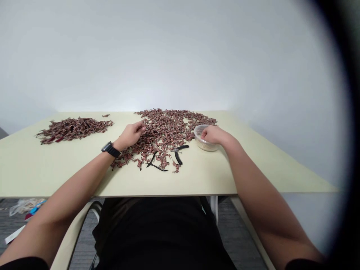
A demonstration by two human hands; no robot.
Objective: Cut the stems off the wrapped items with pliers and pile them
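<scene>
The pale tabletop (202, 176) is carrying a wide scatter of small reddish-brown pieces (165, 127); the left hand (131, 135) is resting on them, fingers (140, 128) bunched together; the right hand (213, 135) is lying over a clear plastic tub's rim (199, 131), fingers (204, 132) curled inward; any pinch is hidden; black-handled pliers (178, 153) are lying between the hands.

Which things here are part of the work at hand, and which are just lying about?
Part of the work:
left hand, over the reddish-brown pieces
right hand, at the clear plastic tub
black-handled pliers
thin black tool
second pile

Lying about, on the floor:
clear bag
blue item
white strip
</scene>
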